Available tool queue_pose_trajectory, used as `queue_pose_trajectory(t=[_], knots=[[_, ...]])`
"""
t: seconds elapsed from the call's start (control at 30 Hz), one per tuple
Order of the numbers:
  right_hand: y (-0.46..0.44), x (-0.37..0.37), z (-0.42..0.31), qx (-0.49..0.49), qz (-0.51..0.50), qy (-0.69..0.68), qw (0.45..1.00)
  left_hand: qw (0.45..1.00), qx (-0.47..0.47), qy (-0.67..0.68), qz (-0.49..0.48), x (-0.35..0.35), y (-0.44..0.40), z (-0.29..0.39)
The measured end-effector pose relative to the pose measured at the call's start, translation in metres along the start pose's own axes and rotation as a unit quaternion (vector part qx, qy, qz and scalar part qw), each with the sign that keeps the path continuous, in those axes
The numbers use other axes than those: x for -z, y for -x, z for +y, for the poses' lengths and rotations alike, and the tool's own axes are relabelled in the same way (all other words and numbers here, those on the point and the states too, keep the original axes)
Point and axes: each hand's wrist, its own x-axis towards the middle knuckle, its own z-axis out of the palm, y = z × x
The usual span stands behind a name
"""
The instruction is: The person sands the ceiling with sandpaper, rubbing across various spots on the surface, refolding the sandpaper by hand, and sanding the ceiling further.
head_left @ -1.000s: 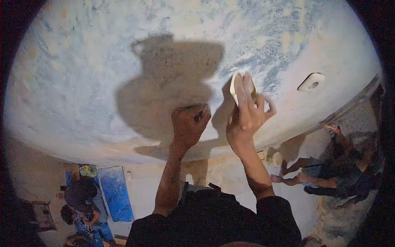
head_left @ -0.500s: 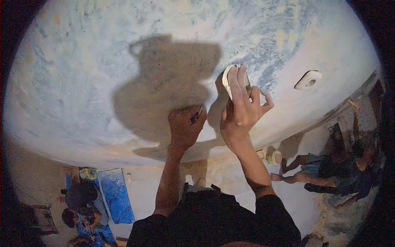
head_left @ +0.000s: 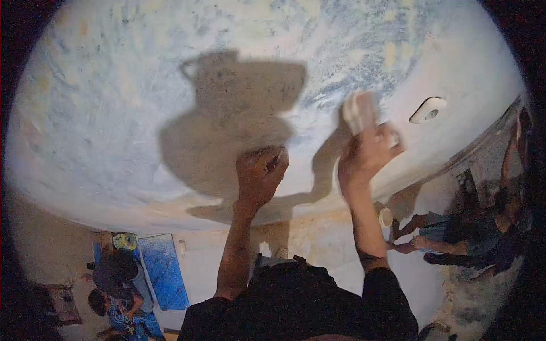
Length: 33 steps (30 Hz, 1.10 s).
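Observation:
A pale, flat pad (head_left: pixel 352 113) lies under the fingers of my right hand (head_left: pixel 367 148), against the patchy white and blue plastered surface (head_left: pixel 142 102). Motion smears the fingers and the pad, so its exact kind does not show. My left hand (head_left: pixel 260 176) is closed in a fist close to the surface, left of my right hand. What it holds, if anything, is hidden in its shadowed fingers. A large dark shadow of my head and body falls on the surface around my left hand.
A white oval fixture (head_left: pixel 429 111) sits on the surface to the right. Two other people are nearby, one at lower left (head_left: pixel 116 278) beside a blue panel (head_left: pixel 163 271), one at right (head_left: pixel 455 236). A round pale container (head_left: pixel 385 216) stands near the right-hand person.
My right hand has slid right with the pad, and is now blurred. My left hand has barely moved and stays closed.

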Motion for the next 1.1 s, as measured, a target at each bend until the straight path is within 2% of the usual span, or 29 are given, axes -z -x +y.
queue_pose_trajectory(t=[0.03, 0.13, 0.17, 0.2, 0.23, 0.27, 0.3, 0.33, 0.4, 0.47, 0.6, 0.67, 0.77, 0.8, 0.87, 1.0, 1.07, 1.1], knots=[[0.004, 0.001, -0.007, 0.001, -0.003, -0.001, 1.000, 1.000, -0.002, -0.013, -0.005, 0.000, -0.001, 0.000], [0.023, -0.005, -0.035, 0.116, -0.065, -0.111, 0.985, 1.000, 0.004, -0.005, -0.003, -0.006, -0.003, 0.002], [0.018, -0.012, -0.028, 0.154, -0.020, -0.097, 0.983, 1.000, 0.013, 0.019, 0.002, -0.007, -0.002, 0.002], [0.008, -0.037, -0.023, 0.153, -0.018, -0.096, 0.983, 1.000, 0.010, 0.018, 0.001, -0.005, -0.002, 0.001], [-0.006, -0.073, -0.016, 0.036, 0.163, -0.171, 0.971, 1.000, 0.009, 0.008, -0.009, -0.002, -0.002, 0.001], [-0.032, -0.074, -0.025, -0.083, 0.334, -0.239, 0.908, 1.000, 0.009, -0.002, -0.019, -0.001, -0.003, 0.002], [-0.010, -0.006, -0.017, -0.006, 0.003, -0.079, 0.997, 1.000, 0.012, -0.001, -0.020, -0.001, -0.002, 0.004], [0.002, -0.006, -0.026, 0.068, -0.019, -0.072, 0.995, 0.999, 0.023, 0.003, -0.023, -0.001, -0.002, 0.005], [0.007, -0.009, -0.025, 0.184, -0.017, -0.067, 0.981, 0.999, 0.030, 0.011, -0.023, -0.003, -0.003, 0.007], [-0.013, 0.000, -0.006, 0.118, -0.002, -0.040, 0.992, 1.000, -0.004, 0.009, 0.000, -0.001, -0.004, 0.006], [0.002, 0.006, -0.040, 0.118, -0.050, -0.068, 0.989, 1.000, -0.007, 0.005, -0.003, -0.002, -0.003, 0.005], [-0.013, 0.005, -0.032, 0.144, -0.016, -0.051, 0.988, 0.999, 0.022, 0.037, -0.017, 0.001, -0.002, 0.007], [-0.024, 0.011, -0.027, 0.014, -0.003, -0.025, 1.000, 1.000, -0.015, 0.009, 0.012, 0.002, -0.002, 0.010], [-0.003, 0.006, -0.037, 0.058, -0.035, -0.034, 0.997, 1.000, -0.015, 0.009, 0.010, 0.000, -0.002, 0.009], [-0.001, 0.001, -0.031, 0.184, -0.028, -0.039, 0.982, 1.000, -0.017, 0.013, -0.005, 0.000, -0.003, 0.005], [0.002, 0.005, -0.042, 0.162, -0.047, -0.051, 0.984, 0.999, 0.015, 0.029, -0.013, 0.002, 0.002, 0.002], [0.005, 0.008, -0.046, 0.139, -0.062, -0.059, 0.987, 1.000, -0.009, -0.015, -0.010, 0.003, 0.000, 0.003], [0.001, 0.007, -0.040, 0.176, -0.025, -0.067, 0.982, 1.000, -0.011, -0.017, -0.012, 0.005, 0.001, 0.005]])
